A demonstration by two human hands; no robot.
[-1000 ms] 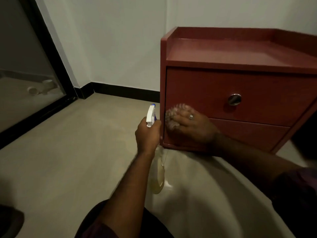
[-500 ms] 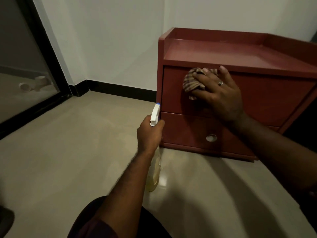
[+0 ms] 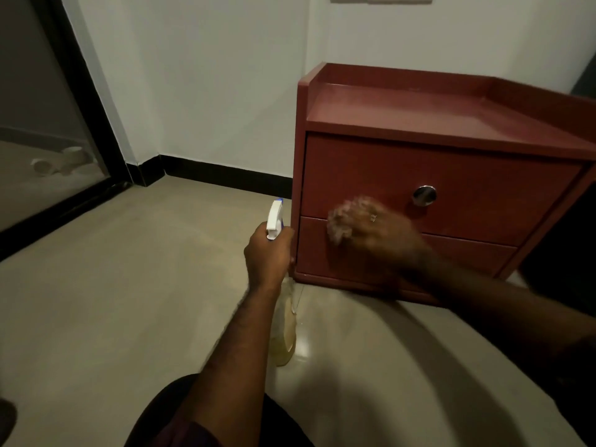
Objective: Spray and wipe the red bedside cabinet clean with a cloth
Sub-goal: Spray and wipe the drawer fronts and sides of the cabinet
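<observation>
The red bedside cabinet (image 3: 500, 188) stands on the floor (image 3: 113, 301) against the far wall, right of centre, with its two closed drawers facing you. Your right hand (image 3: 383, 235) presses the cloth (image 3: 340, 221) against that front, over the seam between the upper and lower drawers and to the left of the round metal knob (image 3: 424, 195). The hand and cloth are smeared by motion, which reads as a wiping stroke under way. The blur also means you cannot tell whether the fingers curl into the cloth or lie flat over it.

Your left hand (image 3: 269, 256) is clamped round the neck of the spray bottle (image 3: 283, 337), low and just beside the cabinet's near left corner. The white nozzle points away from you, and the yellowish body hangs below the fist. Holding it there makes sense, as it is clear of the wiping path yet close enough for another squirt (no setting down, no reaching). The two hands are apart, each on its own job.

Judging from this, the drawer fronts are being worked. The cabinet top, with its raised rim, may want care in the corners. Further left, a dark-framed glass door (image 3: 48, 140) meets the black skirting (image 3: 225, 179).
</observation>
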